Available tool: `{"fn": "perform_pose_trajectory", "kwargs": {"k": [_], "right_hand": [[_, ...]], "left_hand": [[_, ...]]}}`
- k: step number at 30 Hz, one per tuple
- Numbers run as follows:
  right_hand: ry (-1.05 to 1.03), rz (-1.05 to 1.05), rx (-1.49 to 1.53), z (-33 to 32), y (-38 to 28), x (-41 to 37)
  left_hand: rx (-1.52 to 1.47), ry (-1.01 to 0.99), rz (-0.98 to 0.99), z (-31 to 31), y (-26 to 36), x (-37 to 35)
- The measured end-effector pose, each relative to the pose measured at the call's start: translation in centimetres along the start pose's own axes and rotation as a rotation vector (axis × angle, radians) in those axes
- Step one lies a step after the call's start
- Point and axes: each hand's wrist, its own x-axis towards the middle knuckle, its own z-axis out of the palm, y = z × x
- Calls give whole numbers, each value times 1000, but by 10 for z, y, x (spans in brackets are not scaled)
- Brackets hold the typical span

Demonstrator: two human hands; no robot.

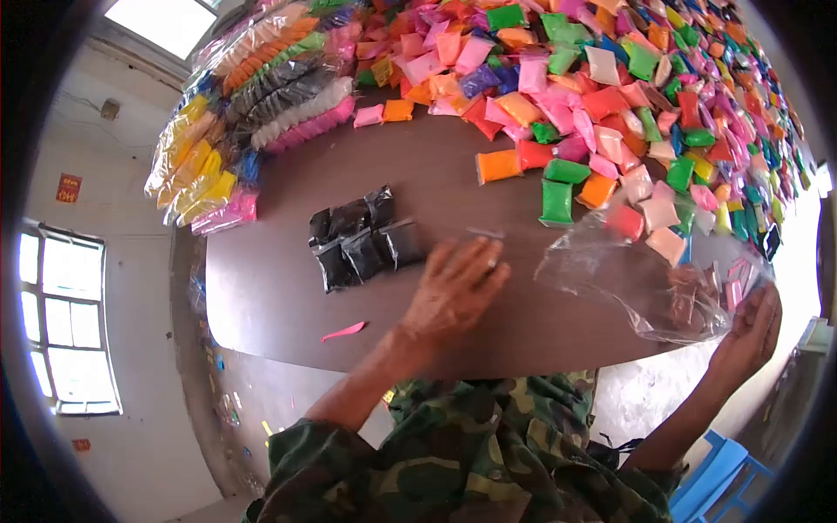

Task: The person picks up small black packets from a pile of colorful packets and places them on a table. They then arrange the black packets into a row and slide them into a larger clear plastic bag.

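My left hand (458, 283), blurred by motion, is low over the brown table, palm down. The pale, clear edge of a small packet (484, 234) shows at its fingertips; the rest is covered by the hand. Just left of this hand, several black packets (364, 253) lie in two rows. My right hand (757, 322), at the table's right edge, is closed on the side of a clear plastic bag (602, 266). Some brown packets (687, 296) and a few pinkish pieces (739, 281) show in the bag near that hand.
A pink plastic knife (343, 331) lies near the table's (488, 340) front edge. A large heap of colourful packets (558, 96) covers the back and right. Bundled bags of packets (279, 96) are stacked at the back left. A blue stool (719, 475) stands lower right.
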Motion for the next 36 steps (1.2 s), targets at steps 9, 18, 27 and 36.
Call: {"fn": "perform_pose_trajectory", "kwargs": {"k": [9,18,27,36], "right_hand": [[-368,2,30,104,-1,-82],[-572,16,-35,132,-2,-124],[-745,78,79,155,14,-168],[-813,94,76,135,38,-183]], "left_hand": [[103,60,-213,-21,-77,-43],[196,66,-293,-50,-132,-92],[24,252,-534,-68,-143,-55],[16,84,-559,-52,-176,-8]]}}
